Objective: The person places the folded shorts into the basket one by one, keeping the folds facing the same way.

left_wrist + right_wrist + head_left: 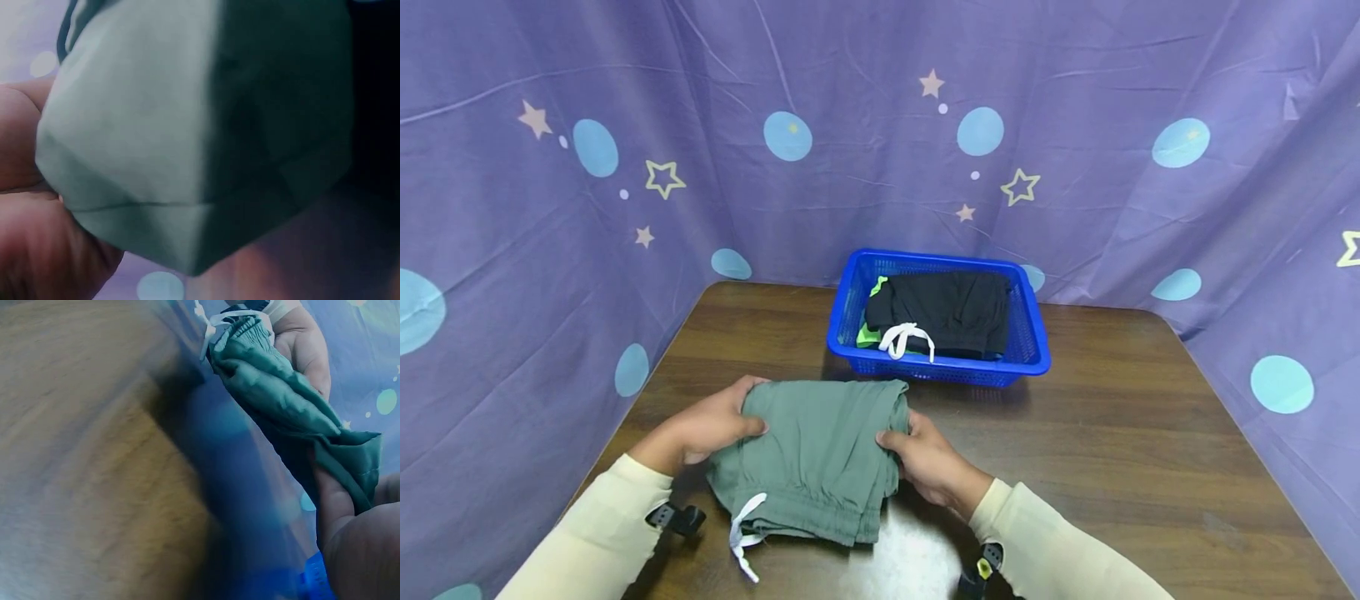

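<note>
Folded green drawstring shorts (820,454) are held up over the near left part of the table, with a white drawstring (741,533) dangling from the waistband edge. My left hand (718,423) grips their left side, thumb on top and fingers underneath. At the right edge my right hand (931,462) pinches the layers the same way. The left wrist view is mostly filled by green cloth (137,137), with part of the left hand (50,244) beside it. In the right wrist view the folded layers show edge-on between both hands.
A blue plastic basket (1037,354) stands at the back middle of the wooden table (1120,433). Inside lie folded black clothing (951,308) with a white drawstring and something bright green (867,337) beneath. A purple patterned curtain (880,192) hangs behind the table.
</note>
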`<action>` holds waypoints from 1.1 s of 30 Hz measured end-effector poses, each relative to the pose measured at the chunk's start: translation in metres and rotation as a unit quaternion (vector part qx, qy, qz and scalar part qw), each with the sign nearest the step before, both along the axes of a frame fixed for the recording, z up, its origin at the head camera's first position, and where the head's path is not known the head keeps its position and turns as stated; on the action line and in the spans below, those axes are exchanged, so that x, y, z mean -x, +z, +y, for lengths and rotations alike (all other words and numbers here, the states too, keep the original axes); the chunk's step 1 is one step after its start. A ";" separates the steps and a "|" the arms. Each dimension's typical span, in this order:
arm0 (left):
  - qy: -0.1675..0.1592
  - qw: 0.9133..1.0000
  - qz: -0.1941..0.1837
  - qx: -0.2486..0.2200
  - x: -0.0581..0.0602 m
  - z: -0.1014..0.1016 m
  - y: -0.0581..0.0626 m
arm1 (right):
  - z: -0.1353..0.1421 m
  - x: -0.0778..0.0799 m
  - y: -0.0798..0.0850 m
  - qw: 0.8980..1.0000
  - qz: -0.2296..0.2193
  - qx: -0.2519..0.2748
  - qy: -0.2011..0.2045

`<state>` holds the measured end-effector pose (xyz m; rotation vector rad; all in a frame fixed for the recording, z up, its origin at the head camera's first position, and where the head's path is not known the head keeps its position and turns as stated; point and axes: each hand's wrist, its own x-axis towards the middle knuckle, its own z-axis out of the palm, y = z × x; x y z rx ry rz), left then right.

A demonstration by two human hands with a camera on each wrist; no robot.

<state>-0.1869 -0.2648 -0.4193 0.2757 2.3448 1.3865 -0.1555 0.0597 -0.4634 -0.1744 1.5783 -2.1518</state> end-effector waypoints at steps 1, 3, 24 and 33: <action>-0.002 1.000 0.001 -0.005 -0.001 0.000 0.004 | 0.000 0.001 0.003 1.000 0.003 0.000 -0.001; -0.004 1.000 0.000 -0.017 -0.002 0.001 0.011 | 0.001 0.003 0.009 1.000 0.008 -0.001 -0.003; 0.008 0.992 -0.025 -0.123 0.016 0.022 0.060 | 0.025 0.026 0.069 0.998 0.054 0.004 -0.024; 0.027 0.984 -0.042 -0.171 0.039 0.046 0.062 | 0.048 0.042 0.080 0.996 0.061 -0.001 -0.062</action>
